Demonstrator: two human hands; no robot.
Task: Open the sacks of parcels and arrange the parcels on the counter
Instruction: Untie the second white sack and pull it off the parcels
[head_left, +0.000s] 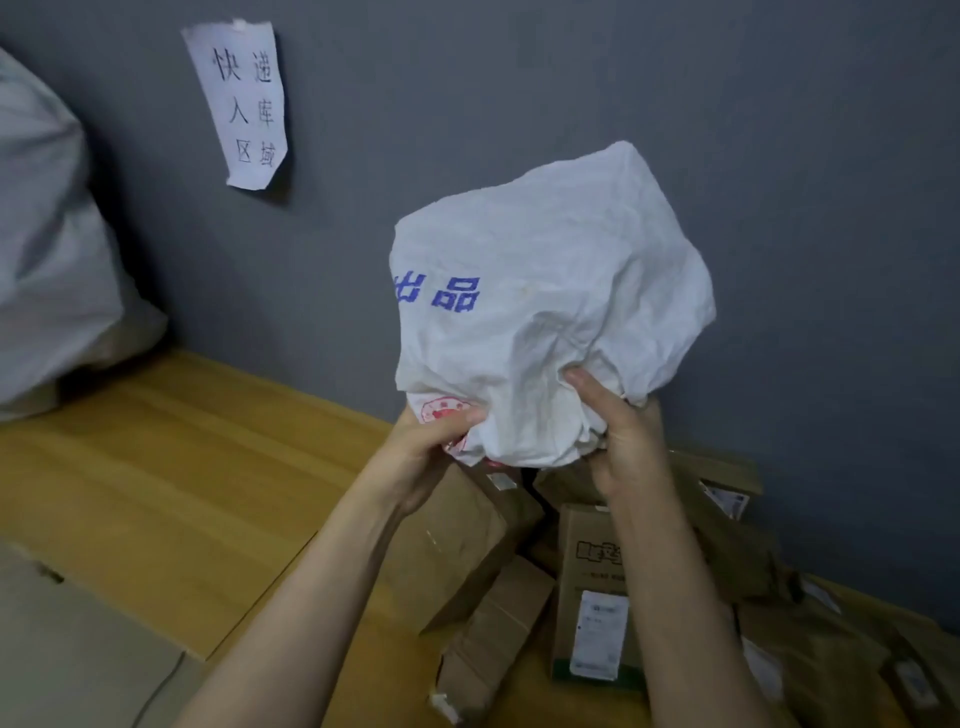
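Both hands, left hand (436, 441) and right hand (621, 436), grip clenched on the gathered mouth of the white sack (545, 301); sack body stands upward above them, over the parcels (587, 587) heaped on the desk (171, 467).

Two bare hands show, the left hand (436, 441) and the right hand (626, 441), both at the centre of the frame. There are two sacks: one white sack (545, 301) with blue print at the centre, and one grey sack (52, 260) at the left edge. One paper sign (239, 104) hangs at the upper left. The brown cardboard parcels (597, 587) piled at the lower right number at least six; overlap hides the exact count.
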